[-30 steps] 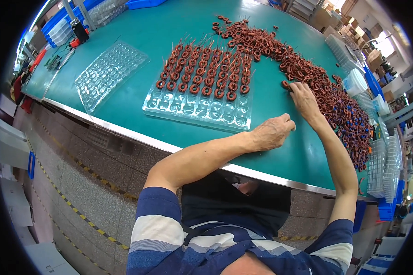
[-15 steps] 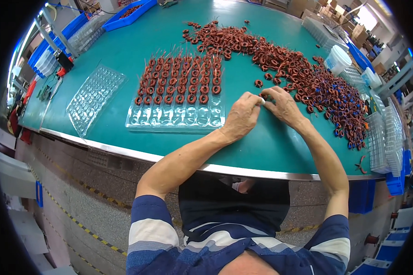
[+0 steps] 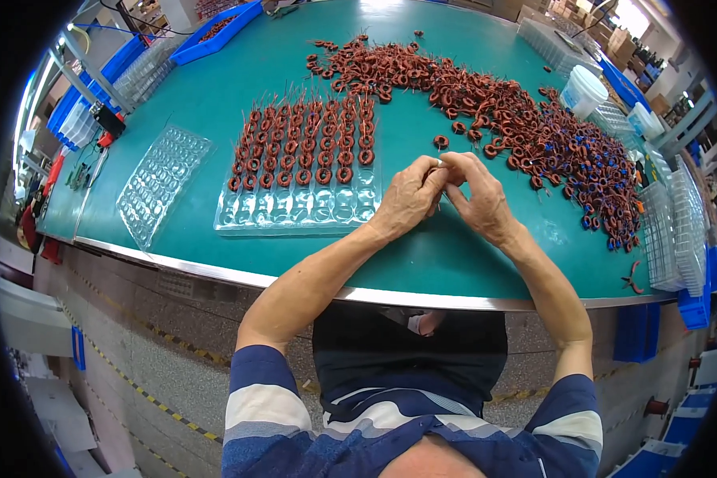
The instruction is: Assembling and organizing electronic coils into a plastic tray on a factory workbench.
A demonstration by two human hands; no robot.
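My left hand (image 3: 409, 197) and my right hand (image 3: 483, 199) meet over the table, right of the filled tray. Fingers of both are pinched together around a small copper-wound ring coil, which they almost wholly hide; a thin wire end shows below them. Something whitish covers a fingertip there. The clear plastic tray (image 3: 283, 217) carries rows of upright ring coils (image 3: 304, 159) with wire leads pointing up; its nearest pockets hold none. Just beyond my hands lies a loose ring coil (image 3: 440, 142), at the edge of a large heap of coils (image 3: 486, 99).
An unfilled clear tray (image 3: 163, 179) lies at left. Coils with blue parts (image 3: 593, 171) form the heap's right end. Red-handled pliers (image 3: 632, 277) rest near the front edge. A white bucket (image 3: 583, 92), stacked clear trays (image 3: 673, 231) and a blue bin (image 3: 217, 30) border the table.
Both hands have come slightly nearer and closer together, the right one turning so its fingers overlap the left's. The view has shifted a little; tray and heap look unchanged.
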